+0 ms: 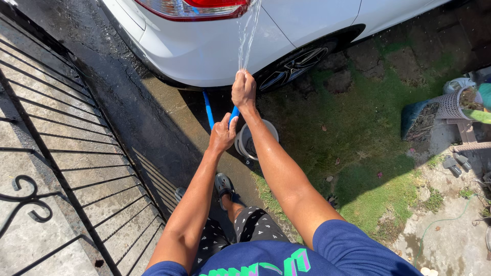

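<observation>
A blue hose (208, 110) runs up from the wet ground by the car. My left hand (223, 134) grips it lower down. My right hand (243, 89) is closed around its end, higher up, and a jet of water (247, 33) shoots from there onto the rear of a white car (215, 46). The spray hits near the red tail light (204, 7). Just below my hands a white bucket (246, 140) stands on the ground, partly hidden by my right forearm.
A black metal gate (66, 153) runs along the left over wet pavement. The car's rear wheel (291, 66) sits just right of my hands. Grass (358, 138) spreads to the right, with a basket-weave planter (452, 105) and small tools at the far right. My sandalled foot (223, 185) is below.
</observation>
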